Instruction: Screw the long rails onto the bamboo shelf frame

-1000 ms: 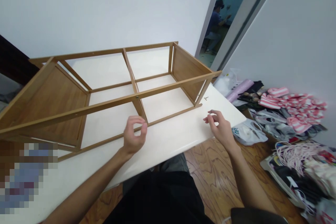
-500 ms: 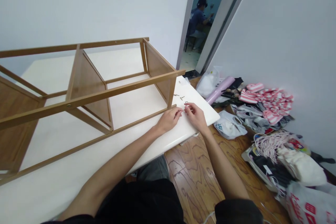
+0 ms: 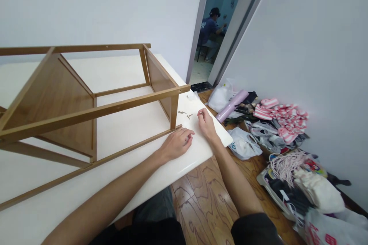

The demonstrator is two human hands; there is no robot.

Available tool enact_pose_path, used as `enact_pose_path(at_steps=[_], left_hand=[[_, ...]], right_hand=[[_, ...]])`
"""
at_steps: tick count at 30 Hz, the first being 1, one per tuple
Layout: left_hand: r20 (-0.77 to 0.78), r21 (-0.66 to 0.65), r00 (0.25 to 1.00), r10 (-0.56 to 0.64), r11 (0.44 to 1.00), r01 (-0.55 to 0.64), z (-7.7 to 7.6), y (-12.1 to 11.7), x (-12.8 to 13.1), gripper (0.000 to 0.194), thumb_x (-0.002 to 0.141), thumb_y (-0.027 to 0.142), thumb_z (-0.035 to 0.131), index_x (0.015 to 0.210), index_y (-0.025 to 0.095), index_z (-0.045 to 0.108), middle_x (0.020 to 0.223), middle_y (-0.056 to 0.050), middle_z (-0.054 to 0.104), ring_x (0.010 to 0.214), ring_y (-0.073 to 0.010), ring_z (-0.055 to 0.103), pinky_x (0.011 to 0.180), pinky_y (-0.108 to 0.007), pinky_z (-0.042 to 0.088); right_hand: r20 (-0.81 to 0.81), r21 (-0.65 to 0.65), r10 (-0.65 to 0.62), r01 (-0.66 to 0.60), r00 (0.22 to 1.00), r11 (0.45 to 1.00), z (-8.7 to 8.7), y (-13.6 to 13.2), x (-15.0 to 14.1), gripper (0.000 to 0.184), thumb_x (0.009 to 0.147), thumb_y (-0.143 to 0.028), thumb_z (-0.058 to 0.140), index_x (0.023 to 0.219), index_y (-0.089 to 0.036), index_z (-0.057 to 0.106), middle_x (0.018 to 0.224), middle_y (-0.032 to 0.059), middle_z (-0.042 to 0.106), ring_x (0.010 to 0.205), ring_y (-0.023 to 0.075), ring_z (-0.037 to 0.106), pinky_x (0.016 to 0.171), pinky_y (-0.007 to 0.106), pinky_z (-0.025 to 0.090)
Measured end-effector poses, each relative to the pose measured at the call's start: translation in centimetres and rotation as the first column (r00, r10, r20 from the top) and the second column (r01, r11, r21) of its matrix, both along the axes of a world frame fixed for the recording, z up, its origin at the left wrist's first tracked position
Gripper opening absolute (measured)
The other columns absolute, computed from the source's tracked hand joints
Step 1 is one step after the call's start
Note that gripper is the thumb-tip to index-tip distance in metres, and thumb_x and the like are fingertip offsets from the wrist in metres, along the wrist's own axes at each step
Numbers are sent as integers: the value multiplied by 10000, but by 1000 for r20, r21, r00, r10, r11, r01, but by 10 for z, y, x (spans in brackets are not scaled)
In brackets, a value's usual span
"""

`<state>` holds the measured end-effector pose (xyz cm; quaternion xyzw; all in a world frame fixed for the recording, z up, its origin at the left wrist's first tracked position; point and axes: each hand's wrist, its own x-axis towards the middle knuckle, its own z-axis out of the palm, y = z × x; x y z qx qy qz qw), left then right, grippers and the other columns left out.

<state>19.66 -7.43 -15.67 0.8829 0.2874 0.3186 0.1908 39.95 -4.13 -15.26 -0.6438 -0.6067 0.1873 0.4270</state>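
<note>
My left hand (image 3: pixel 177 143) rests on the white table (image 3: pixel 198 143) beside the end of the lower wooden rail, its fingers curled; what they hold, if anything, is hidden. To its right, my right hand (image 3: pixel 206 124) is closed in a pinch on a small dark piece that looks like a hex key (image 3: pixel 201 113). Just left of those fingertips lie several small metal screws (image 3: pixel 189 116). A brown wooden shelf frame (image 3: pixel 135 101) lies on its side across the table, one end near my left hand.
A small clear plastic bag (image 3: pixel 193 95) lies by the table's far edge. On the floor to the right are plastic bags (image 3: pixel 244 143), a pink roll (image 3: pixel 232 106), striped cloth (image 3: pixel 290 118) and a filled bin (image 3: pixel 266 180). Another person (image 3: pixel 211 28) sits beyond the doorway.
My hands, close together before, are now apart. The right has moved forward to where the small bent dark piece lay and pinches it. The view has shifted, so the frame appears further left.
</note>
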Motion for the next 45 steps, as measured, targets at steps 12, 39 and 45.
enact_pose_path(at_steps=[12,39,45], left_hand=[[-51,87,999,-3,996,8,-4,0,2,180,1021,186,503,1030,186,683,952,-68,708,972,-236,676,949,-400,554],[187,217,976,115,964,-155,21,-87,-227,123,1018,218,569,1119,193,634,726,19,707,561,-105,634,575,-224,523],[391,271,898,199,908,-319,46,-89,-285,210,985,258,655,1165,219,553,751,35,712,540,-82,637,534,-185,534]], right_hand=[[333,-133,168,-130,928,983,-1,6,-9,322,1026,-425,647,1242,-187,662,1219,78,693,1016,199,692,904,417,603],[259,336,404,-474,877,814,22,-115,-183,179,1040,-327,591,1048,-231,742,654,-25,571,532,133,483,552,278,434],[187,424,616,-628,766,652,47,-102,-288,150,1047,-300,600,1092,-241,731,711,-29,634,502,97,470,492,240,414]])
